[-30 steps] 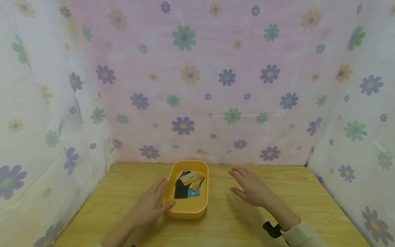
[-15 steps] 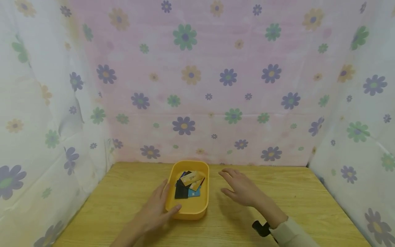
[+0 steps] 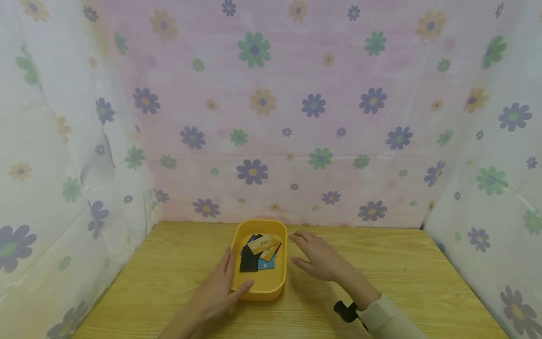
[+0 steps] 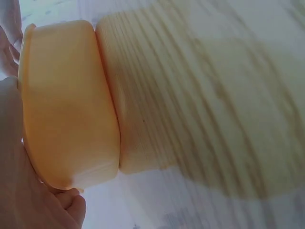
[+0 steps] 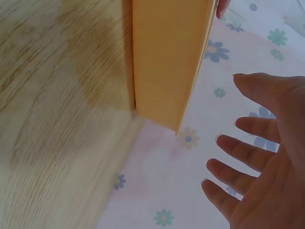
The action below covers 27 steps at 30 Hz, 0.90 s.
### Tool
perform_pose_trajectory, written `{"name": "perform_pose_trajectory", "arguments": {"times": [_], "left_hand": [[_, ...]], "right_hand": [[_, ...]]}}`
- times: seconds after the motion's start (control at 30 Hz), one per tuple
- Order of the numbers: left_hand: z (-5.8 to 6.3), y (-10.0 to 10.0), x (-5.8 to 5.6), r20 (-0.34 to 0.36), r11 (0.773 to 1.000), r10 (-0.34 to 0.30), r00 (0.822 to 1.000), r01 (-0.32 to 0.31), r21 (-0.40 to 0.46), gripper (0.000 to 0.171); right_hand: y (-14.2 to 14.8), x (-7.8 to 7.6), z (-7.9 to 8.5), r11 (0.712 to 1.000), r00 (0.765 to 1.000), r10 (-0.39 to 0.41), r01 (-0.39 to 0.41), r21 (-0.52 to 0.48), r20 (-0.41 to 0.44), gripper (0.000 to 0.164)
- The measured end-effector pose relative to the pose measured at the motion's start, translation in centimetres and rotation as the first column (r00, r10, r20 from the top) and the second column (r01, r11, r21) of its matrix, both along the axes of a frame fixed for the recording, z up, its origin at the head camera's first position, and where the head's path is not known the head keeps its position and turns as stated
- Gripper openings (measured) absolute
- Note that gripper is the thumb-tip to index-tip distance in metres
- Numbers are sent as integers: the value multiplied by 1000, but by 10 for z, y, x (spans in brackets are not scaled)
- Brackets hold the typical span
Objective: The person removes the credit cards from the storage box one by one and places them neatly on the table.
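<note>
A yellow rectangular plastic box [image 3: 262,296] rests on the table, with several bank-style cards lying loosely overlapped inside it. Gold cards [image 3: 260,245] are on top, a black card [image 3: 248,262] lies to the left and a blue card [image 3: 267,265] shows beneath. My left hand [image 3: 213,289] is at the box's near left corner, fairly straight fingers along the outer left wall and thumb over the near rim. To the right of the box, my right hand [image 3: 317,256] hovers apart from it, palm towards the wall and fingers spread, as the right wrist view shows.
The wooden table [image 3: 394,263] extends on both sides of the box. Flower-patterned cloth [image 3: 288,113] hangs behind the table and along its left and right sides. A black strap mount [image 3: 346,311] sits at the right wrist, beside a pale sleeve [image 3: 387,315].
My right hand has moved left towards the box's right wall. My left hand has slid right, up against the box corner. Box and cards look essentially unmoved.
</note>
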State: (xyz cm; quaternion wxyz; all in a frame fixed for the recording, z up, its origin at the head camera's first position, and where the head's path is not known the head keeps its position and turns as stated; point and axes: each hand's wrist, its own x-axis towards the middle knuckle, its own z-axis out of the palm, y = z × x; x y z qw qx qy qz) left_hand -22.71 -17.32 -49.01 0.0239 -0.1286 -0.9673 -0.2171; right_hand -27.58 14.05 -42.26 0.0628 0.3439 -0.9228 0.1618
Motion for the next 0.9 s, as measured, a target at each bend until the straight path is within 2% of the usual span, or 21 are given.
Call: {"name": "perform_pose_trajectory", "arguments": {"times": [0.33, 0.53, 0.9], "left_hand": [[2, 2, 1, 15, 1000, 21, 1000, -21, 3, 105], [3, 3, 0, 11, 1000, 10, 1000, -11, 7, 104], [6, 4, 1, 14, 1000, 5, 1000, -5, 4, 112]], "right_hand": [[-9, -4, -2, 999, 1000, 10, -9, -33, 29, 59], [-18, -13, -11, 995, 995, 1, 10, -103, 104, 58], [-46, -24, -21, 947, 971, -9, 85, -310, 238, 56]]}}
